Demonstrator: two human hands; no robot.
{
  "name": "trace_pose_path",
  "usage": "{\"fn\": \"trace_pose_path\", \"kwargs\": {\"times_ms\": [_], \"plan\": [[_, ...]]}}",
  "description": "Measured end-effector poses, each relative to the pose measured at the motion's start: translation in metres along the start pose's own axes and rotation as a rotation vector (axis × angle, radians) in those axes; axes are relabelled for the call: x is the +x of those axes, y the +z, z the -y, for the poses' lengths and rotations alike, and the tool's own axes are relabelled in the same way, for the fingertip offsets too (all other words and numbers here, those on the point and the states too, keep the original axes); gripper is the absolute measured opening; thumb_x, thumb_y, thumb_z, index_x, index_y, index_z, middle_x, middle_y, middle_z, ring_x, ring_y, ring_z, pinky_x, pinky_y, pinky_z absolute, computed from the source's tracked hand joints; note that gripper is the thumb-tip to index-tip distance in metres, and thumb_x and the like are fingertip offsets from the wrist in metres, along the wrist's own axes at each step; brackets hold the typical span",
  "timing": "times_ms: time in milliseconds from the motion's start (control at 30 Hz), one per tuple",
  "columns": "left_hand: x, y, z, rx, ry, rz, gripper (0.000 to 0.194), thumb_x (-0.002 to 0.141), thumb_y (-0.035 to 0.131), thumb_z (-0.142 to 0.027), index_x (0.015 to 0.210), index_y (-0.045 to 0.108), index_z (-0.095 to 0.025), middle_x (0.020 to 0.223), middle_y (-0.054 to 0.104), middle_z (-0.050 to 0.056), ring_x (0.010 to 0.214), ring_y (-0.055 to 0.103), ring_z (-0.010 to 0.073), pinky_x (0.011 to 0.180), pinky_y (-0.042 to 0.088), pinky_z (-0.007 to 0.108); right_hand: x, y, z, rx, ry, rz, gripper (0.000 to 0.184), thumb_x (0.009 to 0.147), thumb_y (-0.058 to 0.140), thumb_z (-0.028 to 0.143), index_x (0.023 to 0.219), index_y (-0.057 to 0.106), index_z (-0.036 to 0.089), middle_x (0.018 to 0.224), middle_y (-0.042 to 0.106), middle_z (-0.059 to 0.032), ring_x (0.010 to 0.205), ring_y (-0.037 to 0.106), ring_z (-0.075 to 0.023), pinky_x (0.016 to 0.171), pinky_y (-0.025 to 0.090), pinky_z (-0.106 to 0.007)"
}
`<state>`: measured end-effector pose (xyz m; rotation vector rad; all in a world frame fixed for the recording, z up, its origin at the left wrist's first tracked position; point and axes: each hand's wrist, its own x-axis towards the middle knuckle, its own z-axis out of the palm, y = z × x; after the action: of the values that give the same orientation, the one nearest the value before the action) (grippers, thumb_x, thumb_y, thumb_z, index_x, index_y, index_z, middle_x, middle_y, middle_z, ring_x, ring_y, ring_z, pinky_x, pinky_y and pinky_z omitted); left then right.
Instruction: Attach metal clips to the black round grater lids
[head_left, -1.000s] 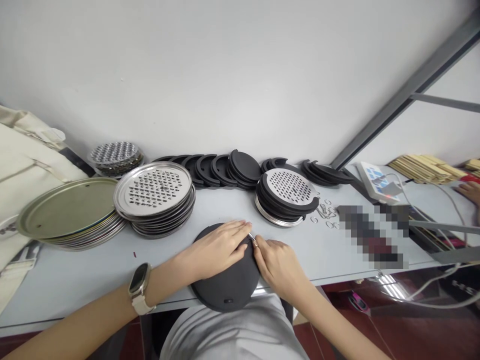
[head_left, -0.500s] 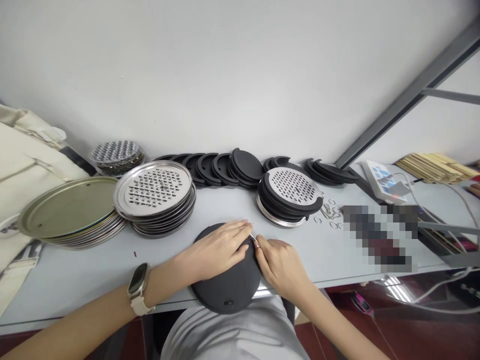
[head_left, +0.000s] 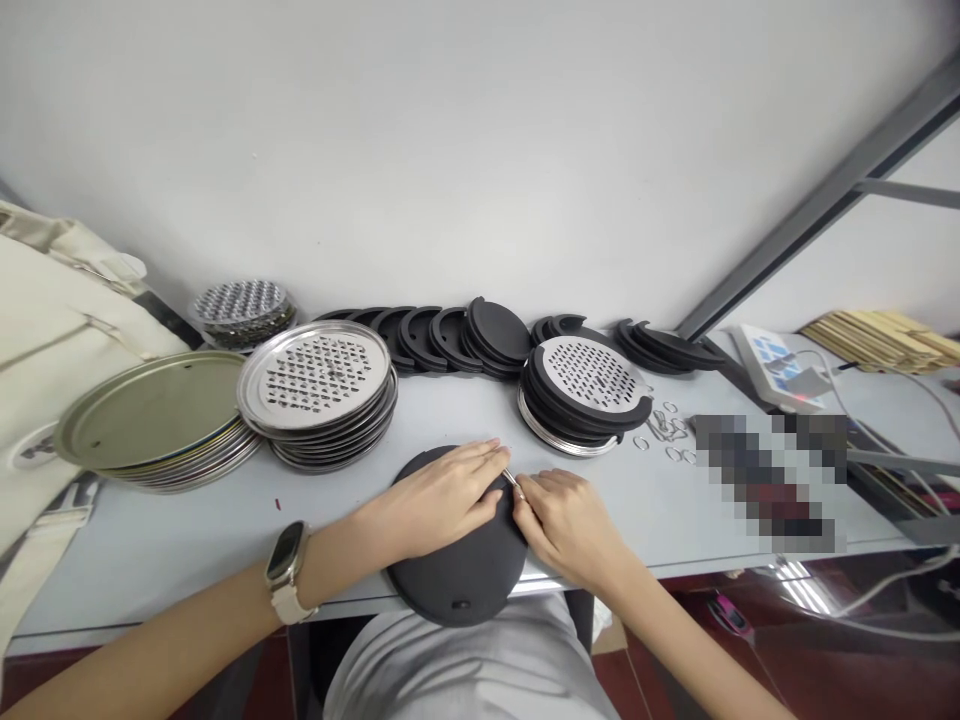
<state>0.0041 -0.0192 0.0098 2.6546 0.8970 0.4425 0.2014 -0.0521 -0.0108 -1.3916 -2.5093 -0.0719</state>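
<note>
Fingers of the left hand lay spread flat on the round black rubber disc, which rested flat at the near edge of the grey counter. Just right of the disc, the right hand pinched a small metal ring against its rim. Behind the disc sat a stack of perforated steel plates.

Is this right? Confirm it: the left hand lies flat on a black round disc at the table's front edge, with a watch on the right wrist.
Not quite. The head view shows the watch on the left wrist, not the right. The rest holds: the left hand lies flat on the black round disc at the table's front edge.
</note>
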Motion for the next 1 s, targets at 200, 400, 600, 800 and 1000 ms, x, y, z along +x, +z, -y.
{"fn": "trace_pose_path", "kwargs": {"times_ms": [200, 400, 600, 800, 1000], "plan": [[0.0, 0.001, 0.0, -0.015, 0.011, 0.01, 0.042, 0.096, 0.04, -0.025, 0.136, 0.042, -0.01, 0.141, 0.046, 0.016, 0.135, 0.038, 0.021, 0.113, 0.033, 0.037, 0.005, -0.009, 0.0, -0.088, -0.091, 0.09, 0.031, 0.092, 0.036, 0.016, 0.066, 0.052, 0.016, 0.055, 0.055, -0.0026, 0.049, 0.047, -0.0145, 0.057, 0.021, -0.031], [0.0, 0.001, 0.001, -0.007, 0.014, 0.02, 0.043, 0.096, 0.04, -0.025, 0.137, 0.041, -0.012, 0.142, 0.046, 0.015, 0.136, 0.037, 0.0208, 0.112, 0.034, 0.038, 0.004, -0.012, 0.004, -0.18, -0.171, 0.148, 0.031, 0.088, 0.038, 0.01, 0.061, 0.052, 0.016, 0.057, 0.057, -0.0046, 0.046, 0.045, -0.0132, 0.054, 0.014, -0.032], [-0.001, 0.001, 0.002, -0.022, 0.028, 0.019, 0.042, 0.096, 0.039, -0.025, 0.137, 0.041, -0.013, 0.142, 0.046, 0.013, 0.136, 0.036, 0.0192, 0.114, 0.032, 0.035, 0.003, -0.013, 0.005, -0.201, -0.169, 0.187, 0.029, 0.088, 0.04, 0.011, 0.063, 0.054, 0.016, 0.058, 0.06, -0.0047, 0.045, 0.046, -0.0139, 0.053, 0.011, -0.032], [-0.001, 0.001, 0.003, 0.005, 0.029, 0.031, 0.044, 0.096, 0.039, -0.025, 0.138, 0.039, -0.012, 0.143, 0.045, 0.014, 0.137, 0.034, 0.0191, 0.114, 0.031, 0.036, 0.003, -0.013, 0.004, -0.189, -0.162, 0.172, 0.031, 0.089, 0.039, 0.012, 0.063, 0.054, 0.016, 0.057, 0.059, -0.0044, 0.046, 0.048, -0.0145, 0.053, 0.011, -0.033], [-0.001, 0.003, 0.005, 0.033, 0.041, 0.028, 0.044, 0.097, 0.037, -0.026, 0.139, 0.037, -0.012, 0.144, 0.043, 0.014, 0.139, 0.031, 0.0201, 0.114, 0.031, 0.037, 0.002, -0.009, 0.007, -0.141, -0.084, 0.102, 0.034, 0.091, 0.035, 0.011, 0.062, 0.053, 0.016, 0.054, 0.059, -0.004, 0.046, 0.049, -0.0143, 0.053, 0.014, -0.033]]}}
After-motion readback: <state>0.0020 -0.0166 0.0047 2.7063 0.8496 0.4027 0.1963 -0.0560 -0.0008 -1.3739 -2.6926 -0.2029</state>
